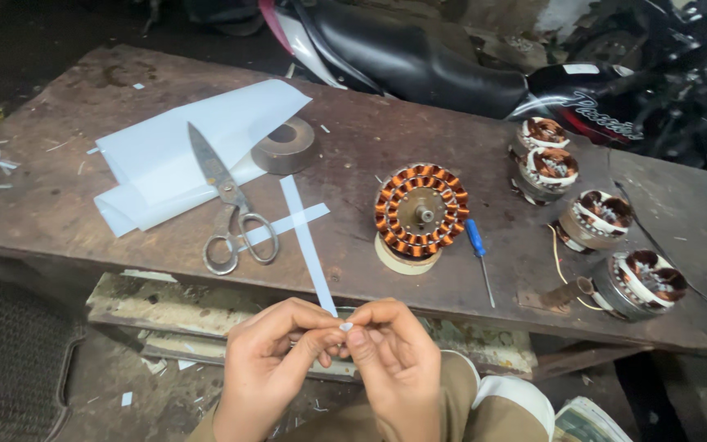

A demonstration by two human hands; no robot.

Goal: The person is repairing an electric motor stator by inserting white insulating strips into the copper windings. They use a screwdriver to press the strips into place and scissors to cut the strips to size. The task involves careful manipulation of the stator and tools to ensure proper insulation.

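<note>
White paper strip [308, 245]: my left hand [265, 360] and right hand [393, 360] both pinch its near end shut. I'd crease slow and keep the edges lined up. Scissors [227, 205] lie nearby.

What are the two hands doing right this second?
Left hand: fingers pinched shut on a small white paper strip.
Right hand: fingertips pinched shut on the same strip, touching the left hand.

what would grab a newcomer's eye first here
Probably the round copper-wound stator at the middle of the workbench, with four smaller wound cores lined up to its right. Next, the left hand and right hand pinching a small white paper piece at the bottom, and scissors lying on white sheets.
</note>
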